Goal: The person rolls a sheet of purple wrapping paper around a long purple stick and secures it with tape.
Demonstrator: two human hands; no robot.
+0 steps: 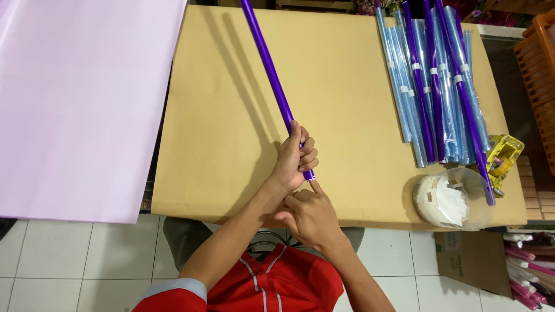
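- Head view: left hand (296, 157) is wrapped tight around the lower end of a purple roll (272, 84), which slants up and away over the tan table (347, 104).
- Right hand (309, 216) sits just below, loosely curled, its forefinger touching the roll's end.

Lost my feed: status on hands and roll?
Left hand gripping purple roll near its lower end. Right hand, index fingertip at roll's end. Nothing in the way.
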